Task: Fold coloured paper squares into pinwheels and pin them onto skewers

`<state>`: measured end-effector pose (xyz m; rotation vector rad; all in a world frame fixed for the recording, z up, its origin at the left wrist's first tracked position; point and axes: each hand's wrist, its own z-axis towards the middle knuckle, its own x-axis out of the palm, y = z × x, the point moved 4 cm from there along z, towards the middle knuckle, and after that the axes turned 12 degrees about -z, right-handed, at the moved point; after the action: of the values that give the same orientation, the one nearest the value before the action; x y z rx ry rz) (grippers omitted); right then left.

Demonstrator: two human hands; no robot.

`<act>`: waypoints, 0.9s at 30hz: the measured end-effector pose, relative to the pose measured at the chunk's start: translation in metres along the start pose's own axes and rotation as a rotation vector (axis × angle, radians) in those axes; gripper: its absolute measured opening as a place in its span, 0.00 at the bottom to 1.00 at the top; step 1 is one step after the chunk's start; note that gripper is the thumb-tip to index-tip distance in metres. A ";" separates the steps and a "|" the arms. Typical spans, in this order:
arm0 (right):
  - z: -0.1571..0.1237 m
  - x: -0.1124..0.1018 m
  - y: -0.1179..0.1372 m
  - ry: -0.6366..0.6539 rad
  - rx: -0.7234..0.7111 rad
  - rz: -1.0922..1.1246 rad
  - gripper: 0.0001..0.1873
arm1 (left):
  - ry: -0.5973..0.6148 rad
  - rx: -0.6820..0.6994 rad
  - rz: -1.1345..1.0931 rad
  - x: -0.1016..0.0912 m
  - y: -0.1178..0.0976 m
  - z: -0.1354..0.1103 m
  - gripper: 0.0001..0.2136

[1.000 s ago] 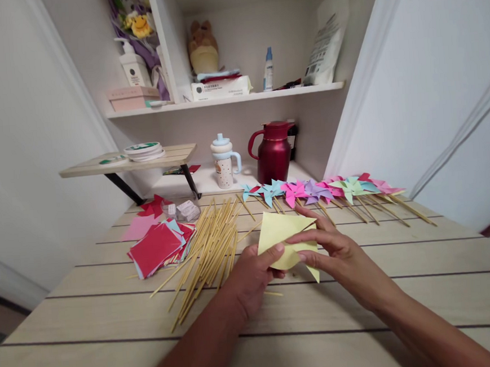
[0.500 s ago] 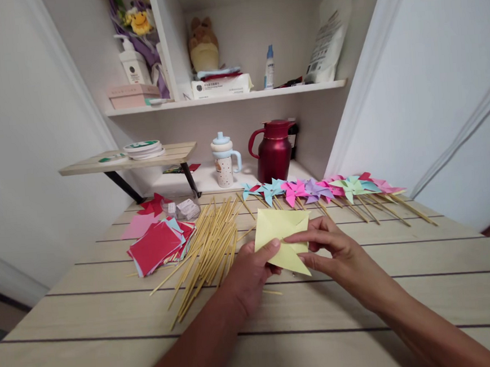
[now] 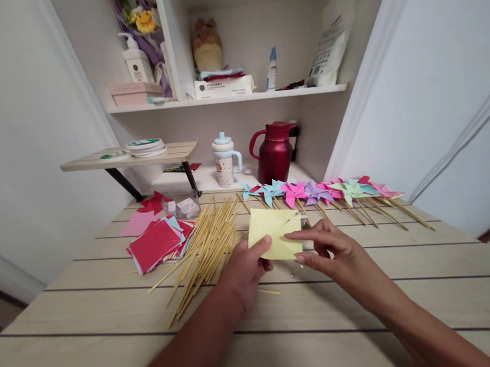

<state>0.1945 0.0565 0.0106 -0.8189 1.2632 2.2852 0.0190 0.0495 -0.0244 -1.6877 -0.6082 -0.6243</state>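
Note:
A square of yellow paper (image 3: 278, 249) is held above the table, with dark slits toward its upper right corner. My left hand (image 3: 249, 268) grips its lower left side, thumb on top and fingers underneath. My right hand (image 3: 328, 245) is at the right edge; its index fingertip reaches over the paper and its thumb touches the lower right corner. The other right fingers curl behind, partly hidden. Just past the right edge shows a small dark-and-white bit I cannot make out. Under the paper, a tiny shiny piece (image 3: 292, 275) lies on the table.
Thin wooden sticks (image 3: 208, 248) lie heaped left of my hands, beside stacked coloured paper squares (image 3: 154, 244) and a clear box (image 3: 186, 207). Finished paper pinwheels (image 3: 313, 191) line the back right. Behind stand a cup (image 3: 224, 165), a red jug (image 3: 274, 155) and a small raised shelf (image 3: 111, 157).
The yellow paper has shifted slightly left with my left hand. Its pointed lower right flap, which stuck out earlier, no longer hangs below the square's edge. My right hand has barely moved.

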 end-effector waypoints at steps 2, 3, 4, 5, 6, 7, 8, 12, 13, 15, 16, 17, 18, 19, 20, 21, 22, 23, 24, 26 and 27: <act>0.000 -0.002 0.000 -0.045 0.000 -0.110 0.19 | -0.037 0.028 -0.022 -0.003 -0.004 0.002 0.14; 0.000 -0.004 0.001 -0.089 -0.019 -0.159 0.20 | -0.051 0.036 -0.028 -0.004 -0.006 0.002 0.15; 0.000 -0.006 0.003 -0.147 -0.055 -0.195 0.20 | -0.058 0.042 -0.029 -0.004 -0.007 0.003 0.15; -0.001 -0.009 0.006 -0.212 -0.106 -0.217 0.19 | -0.061 0.044 -0.026 -0.004 -0.007 0.003 0.15; -0.002 -0.011 0.010 -0.275 -0.161 -0.227 0.18 | -0.059 0.044 -0.018 -0.004 -0.006 0.002 0.15; -0.003 -0.013 0.014 -0.332 -0.209 -0.229 0.16 | -0.056 0.042 -0.006 -0.004 -0.004 0.002 0.14; -0.005 -0.015 0.017 -0.377 -0.240 -0.226 0.15 | -0.053 0.040 0.008 -0.004 -0.003 0.002 0.14; -0.005 -0.018 0.018 -0.406 -0.223 -0.191 0.12 | -0.032 0.020 0.067 -0.003 0.005 0.000 0.14; -0.004 -0.017 0.016 -0.375 -0.217 -0.187 0.11 | -0.021 0.013 0.077 -0.002 0.006 -0.001 0.14; -0.001 -0.013 0.013 -0.291 -0.223 -0.191 0.09 | 0.013 -0.003 0.090 0.000 0.007 -0.002 0.15; 0.001 -0.010 0.011 -0.245 -0.227 -0.195 0.09 | 0.032 -0.010 0.094 0.001 0.007 -0.002 0.15; 0.002 -0.007 0.010 -0.203 -0.228 -0.199 0.09 | 0.050 -0.017 0.096 0.002 0.007 -0.003 0.15; 0.003 -0.004 0.010 -0.167 -0.231 -0.199 0.11 | 0.067 -0.023 0.098 0.004 0.007 -0.003 0.16; 0.003 -0.002 0.010 -0.139 -0.236 -0.195 0.12 | 0.080 -0.025 0.099 0.005 0.007 -0.003 0.16; 0.003 0.000 0.011 -0.117 -0.247 -0.185 0.13 | 0.091 -0.026 0.099 0.005 0.007 -0.003 0.16; 0.002 0.002 0.013 -0.102 -0.261 -0.170 0.15 | 0.098 -0.024 0.100 0.006 0.007 -0.004 0.16; 0.001 0.003 0.014 -0.093 -0.277 -0.149 0.16 | 0.103 -0.022 0.101 0.006 0.006 -0.004 0.15; 0.000 0.003 0.016 -0.086 -0.290 -0.126 0.17 | 0.104 -0.019 0.103 0.006 0.006 -0.003 0.15; -0.001 0.003 0.017 -0.079 -0.296 -0.102 0.18 | 0.102 -0.017 0.106 0.006 0.006 -0.003 0.15; -0.002 0.002 0.018 -0.070 -0.291 -0.062 0.16 | 0.093 -0.020 0.114 0.005 0.006 -0.003 0.15; -0.003 0.002 0.018 -0.067 -0.282 -0.046 0.15 | 0.092 -0.022 0.119 0.005 0.006 -0.003 0.16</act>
<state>0.1833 0.0450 0.0197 -0.8466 0.8951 2.4650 0.0268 0.0458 -0.0249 -1.6929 -0.4332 -0.6209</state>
